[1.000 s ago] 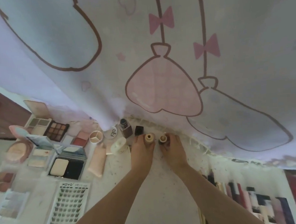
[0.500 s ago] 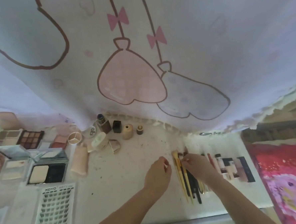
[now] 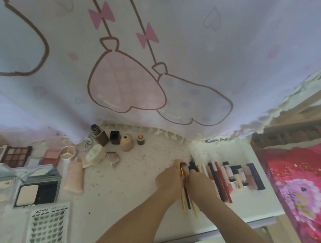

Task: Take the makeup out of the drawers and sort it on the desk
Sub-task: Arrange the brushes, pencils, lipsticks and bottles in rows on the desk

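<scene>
Just left of the row of lipstick tubes (image 3: 240, 176) on the bench (image 3: 123, 195), the left hand (image 3: 169, 181) and right hand (image 3: 199, 182) press together from both sides on a bundle of makeup brushes (image 3: 184, 191), fingers curled around the handles. The brushes look light, stiff and slippery, with soft bristles; grip them mid-handle. Far left of the row, a lash tray (image 3: 48, 233) reads "XOYO"; a round lid (image 3: 87, 144) reads "bibi".

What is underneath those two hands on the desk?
A bundle of makeup brushes: bristle tips poke out above the left hand and right hand, handles below. The hands cover the brushes' middles, so their count is unclear.
</scene>
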Demonstrator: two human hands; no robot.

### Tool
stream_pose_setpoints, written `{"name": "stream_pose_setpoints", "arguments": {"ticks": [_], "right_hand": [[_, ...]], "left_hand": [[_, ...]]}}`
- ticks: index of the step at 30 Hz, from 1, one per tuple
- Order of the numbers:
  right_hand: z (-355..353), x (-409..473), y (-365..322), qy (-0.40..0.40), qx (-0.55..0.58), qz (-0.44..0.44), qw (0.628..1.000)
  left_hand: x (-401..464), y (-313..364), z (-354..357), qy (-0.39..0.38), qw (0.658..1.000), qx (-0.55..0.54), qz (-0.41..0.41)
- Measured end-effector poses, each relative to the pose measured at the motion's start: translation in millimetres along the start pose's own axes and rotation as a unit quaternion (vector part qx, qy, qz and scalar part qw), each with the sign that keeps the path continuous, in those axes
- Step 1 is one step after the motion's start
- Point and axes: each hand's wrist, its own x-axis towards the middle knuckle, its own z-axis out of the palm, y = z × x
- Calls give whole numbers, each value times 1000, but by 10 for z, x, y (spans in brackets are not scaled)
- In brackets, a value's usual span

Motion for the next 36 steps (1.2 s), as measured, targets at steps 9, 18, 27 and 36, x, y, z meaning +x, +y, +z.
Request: {"name": "stream_pose_setpoints", "arguments": {"ticks": [9, 18, 27, 36], "right_hand": [[-204, -39, -116, -22, 136, -12, 990], [438, -583, -1514, -145, 122, -128, 973], [743, -735, -2037, -54, 89, -108, 989], [539, -553, -1693, -36, 123, -105, 986]], "left_hand": [[-207, -503, -384, -20, 995, -87, -37], [-1043, -2183, -654, 118, 980, 67, -148], [-975, -2388, -645, 125, 970, 162, -133], [-927, -2399, -750, 165, 963, 182, -114]]}}
